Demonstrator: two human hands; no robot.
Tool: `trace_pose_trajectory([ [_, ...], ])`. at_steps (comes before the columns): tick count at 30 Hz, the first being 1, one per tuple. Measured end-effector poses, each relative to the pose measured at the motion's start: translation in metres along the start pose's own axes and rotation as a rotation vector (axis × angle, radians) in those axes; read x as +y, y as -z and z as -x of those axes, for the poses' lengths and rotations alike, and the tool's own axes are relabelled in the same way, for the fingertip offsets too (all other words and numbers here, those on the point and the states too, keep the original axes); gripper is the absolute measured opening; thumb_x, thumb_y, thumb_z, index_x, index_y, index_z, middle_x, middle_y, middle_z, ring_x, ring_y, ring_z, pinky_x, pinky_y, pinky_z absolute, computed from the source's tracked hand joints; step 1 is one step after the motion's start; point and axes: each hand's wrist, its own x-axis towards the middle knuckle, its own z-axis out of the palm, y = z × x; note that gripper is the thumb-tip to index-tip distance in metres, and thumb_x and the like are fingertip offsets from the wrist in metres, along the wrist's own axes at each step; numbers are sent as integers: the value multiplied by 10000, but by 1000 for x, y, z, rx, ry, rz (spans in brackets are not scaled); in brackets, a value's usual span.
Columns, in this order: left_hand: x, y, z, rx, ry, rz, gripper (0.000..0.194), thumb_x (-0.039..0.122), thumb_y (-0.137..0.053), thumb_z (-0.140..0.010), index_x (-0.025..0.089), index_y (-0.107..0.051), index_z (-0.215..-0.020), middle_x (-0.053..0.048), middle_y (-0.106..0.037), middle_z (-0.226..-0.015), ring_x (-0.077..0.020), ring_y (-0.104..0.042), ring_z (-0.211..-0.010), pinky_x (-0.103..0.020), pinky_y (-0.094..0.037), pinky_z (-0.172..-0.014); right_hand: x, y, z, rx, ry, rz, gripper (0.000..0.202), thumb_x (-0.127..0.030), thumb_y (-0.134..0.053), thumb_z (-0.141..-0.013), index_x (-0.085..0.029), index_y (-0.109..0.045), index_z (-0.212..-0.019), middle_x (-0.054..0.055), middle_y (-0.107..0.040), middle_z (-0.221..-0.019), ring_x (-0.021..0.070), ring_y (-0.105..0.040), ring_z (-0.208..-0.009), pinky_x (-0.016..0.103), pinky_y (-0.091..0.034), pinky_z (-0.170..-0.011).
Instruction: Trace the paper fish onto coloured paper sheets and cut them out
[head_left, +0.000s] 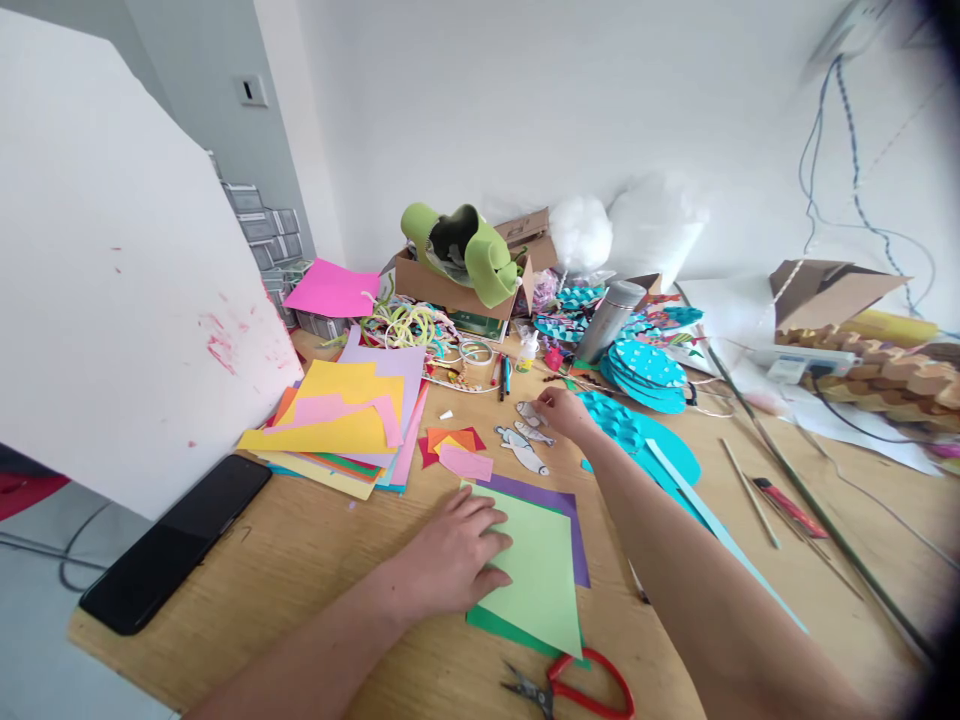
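My left hand lies flat, fingers spread, on the left edge of a light green paper sheet. Under that sheet, a purple sheet and a darker green sheet stick out. Farther forward, my right hand has its fingertips pinched at the edge of a grey-and-white paper fish. Two more fish cutouts rest just below it on the wood. Small red, orange and pink paper scraps lie between my hands. Red-handled scissors sit with blades apart at the near edge.
At left are a stack of coloured paper, a black phone and a white board. A grey flask, glue bottle and turquoise paper discs stand behind. Sticks and a red cutter lie at right.
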Motion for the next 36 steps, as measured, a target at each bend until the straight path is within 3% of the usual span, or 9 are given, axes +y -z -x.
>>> trace_pose_trajectory([
  [7, -1, 0, 0, -9, 4, 4, 334, 403, -611, -841, 221, -616, -1121, -51, -582, -1247, -228, -424, -1239, -454, -225, -1109, 1, 1, -1, 13, -23, 29, 169, -262, -584, -814, -149, -698, -868, 73, -695, -817, 168, -615, -714, 228, -346, -543],
  [19, 0, 0, 0, -3, 4, 10, 331, 400, -612, -841, 218, -617, -1118, -50, -581, -1249, -229, -424, -1240, -449, -215, -1113, -1, 8, 4, 10, -51, 33, 177, -269, -560, -828, -155, -687, -874, 56, -688, -722, 155, -613, -630, 227, -319, -512],
  [28, -1, 0, 1, 2, -2, -6, 333, 405, -612, -841, 223, -612, -1120, -44, -580, -1247, -219, -422, -1242, -437, -222, -1112, 4, 19, -2, 92, -95, 62, 249, -300, -521, -843, -138, -692, -925, 99, -701, -779, 210, -626, -774, 250, -368, -594],
  [36, -1, 0, 0, -4, 2, -2, 338, 405, -610, -842, 224, -615, -1126, -53, -582, -1247, -228, -426, -1241, -449, -227, -1108, -4, 10, 4, -9, -96, 62, 241, -312, -519, -867, -139, -685, -891, 54, -676, -651, 152, -601, -596, 224, -338, -528],
])
